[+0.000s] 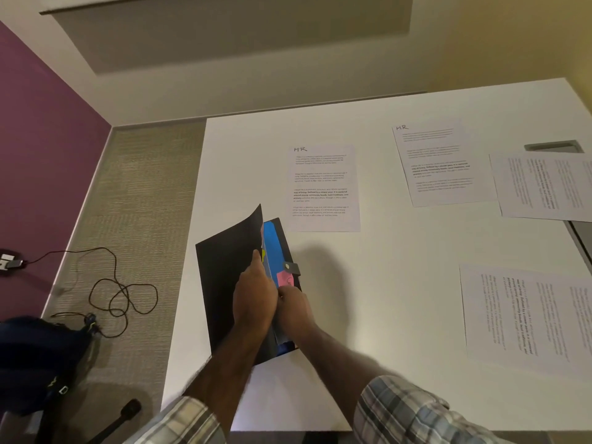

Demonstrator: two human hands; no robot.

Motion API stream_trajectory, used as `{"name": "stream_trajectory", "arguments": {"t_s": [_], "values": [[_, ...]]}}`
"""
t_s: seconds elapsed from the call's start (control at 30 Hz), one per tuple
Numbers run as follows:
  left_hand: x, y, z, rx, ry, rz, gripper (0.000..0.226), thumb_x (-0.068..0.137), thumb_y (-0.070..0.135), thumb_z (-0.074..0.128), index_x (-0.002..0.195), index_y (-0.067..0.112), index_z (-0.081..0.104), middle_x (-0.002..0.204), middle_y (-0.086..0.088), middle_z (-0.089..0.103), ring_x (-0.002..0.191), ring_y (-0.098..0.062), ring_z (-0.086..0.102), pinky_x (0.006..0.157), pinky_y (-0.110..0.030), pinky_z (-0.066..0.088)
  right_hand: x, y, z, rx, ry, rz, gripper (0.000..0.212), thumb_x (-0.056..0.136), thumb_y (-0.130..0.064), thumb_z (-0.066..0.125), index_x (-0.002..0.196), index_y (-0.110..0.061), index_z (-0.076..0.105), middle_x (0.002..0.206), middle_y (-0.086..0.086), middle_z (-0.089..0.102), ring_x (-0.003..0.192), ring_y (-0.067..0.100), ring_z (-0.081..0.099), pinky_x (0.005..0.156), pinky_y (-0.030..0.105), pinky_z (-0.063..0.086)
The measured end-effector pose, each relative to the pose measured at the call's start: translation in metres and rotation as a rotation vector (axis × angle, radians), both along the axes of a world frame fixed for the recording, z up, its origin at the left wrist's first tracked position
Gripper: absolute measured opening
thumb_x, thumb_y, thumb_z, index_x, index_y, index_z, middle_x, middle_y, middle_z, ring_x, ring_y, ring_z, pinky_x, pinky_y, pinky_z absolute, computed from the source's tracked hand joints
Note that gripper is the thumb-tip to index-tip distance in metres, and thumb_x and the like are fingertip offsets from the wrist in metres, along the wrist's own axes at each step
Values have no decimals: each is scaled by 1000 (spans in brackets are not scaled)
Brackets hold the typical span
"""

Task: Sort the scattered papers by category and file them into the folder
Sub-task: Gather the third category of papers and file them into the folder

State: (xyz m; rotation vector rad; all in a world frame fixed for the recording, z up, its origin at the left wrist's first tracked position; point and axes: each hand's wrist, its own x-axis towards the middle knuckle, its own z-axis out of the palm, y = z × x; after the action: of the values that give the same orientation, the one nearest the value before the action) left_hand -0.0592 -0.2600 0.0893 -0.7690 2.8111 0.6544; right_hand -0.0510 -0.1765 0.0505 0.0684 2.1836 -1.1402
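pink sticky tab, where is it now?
Head view, left-centre of the table: the pink tab sits inside the open black folder, just below its clasp and above the right hand.
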Motion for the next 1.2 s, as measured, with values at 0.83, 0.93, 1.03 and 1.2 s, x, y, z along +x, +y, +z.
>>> {"name": "stream_trajectory", "arguments": {"t_s": [0.83,0.93,1.03,1.2], "values": [[5,22,-31,-88,-2,-111,38,97,20,60,133,15,49,124,-5,61,113,-21,64,81,-36,62,9,72,4,182,161,-103,24,97,-17,50,86,-11,70,88,2,72,82,22,65,76,34,50],[8,26,-46,-142,-71,-152,43,95,16,60,137,13,48,135,-8,56,132,-28,51,88,-38,61,19,106,9,254,160,-85,30,98,-15,48,69,-21,55,75,-4,63,75,20,59,65,31,40],[13,31,-56,-108,-106,-167,51,96,24,61,142,11,44,145,-9,50,144,-32,38,97,-41,56,25,137,14,305,161,-140,39,100,-19,47,63,-29,42,67,-12,54,69,17,54,58,29,36],[26,19,-50,50,99,-114,41,98,13,56,138,11,46,138,-13,53,132,-34,50,90,-48,59,39,183,15,382,179,-194,31,101,-24,46,73,-20,57,77,-3,65,73,20,60,66,30,42]]}}
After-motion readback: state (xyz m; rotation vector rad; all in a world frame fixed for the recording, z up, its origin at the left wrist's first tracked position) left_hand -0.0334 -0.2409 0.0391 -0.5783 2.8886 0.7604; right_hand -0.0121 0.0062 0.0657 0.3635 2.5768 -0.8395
